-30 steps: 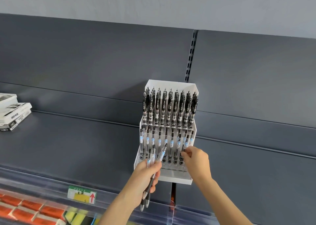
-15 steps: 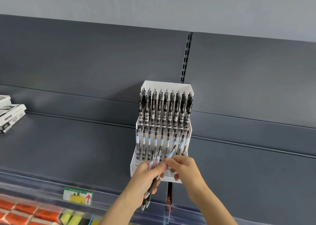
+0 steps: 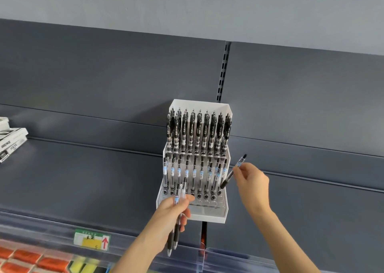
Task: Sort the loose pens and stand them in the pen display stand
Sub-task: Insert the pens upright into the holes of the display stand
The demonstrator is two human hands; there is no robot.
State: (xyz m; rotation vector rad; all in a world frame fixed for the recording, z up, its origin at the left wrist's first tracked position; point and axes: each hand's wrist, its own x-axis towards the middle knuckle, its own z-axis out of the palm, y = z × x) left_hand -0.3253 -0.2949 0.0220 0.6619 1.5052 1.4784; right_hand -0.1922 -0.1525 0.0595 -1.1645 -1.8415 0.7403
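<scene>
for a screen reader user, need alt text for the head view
A person's right hand holds one pen tilted toward the white pen display stand on a grey shelf, while the left hand grips more pens.

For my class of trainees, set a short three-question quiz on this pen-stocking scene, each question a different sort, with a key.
1. True or false: the left hand holds nothing.
2. The right hand pinches one pen; its dark lower end is by the pen display stand's: A) right side, B) left side, C) top rim.
3. Fill in: the stand's back-row pens look mostly ____.
Key: 1 false, it grips several loose pens; 2 A; 3 black.
</scene>
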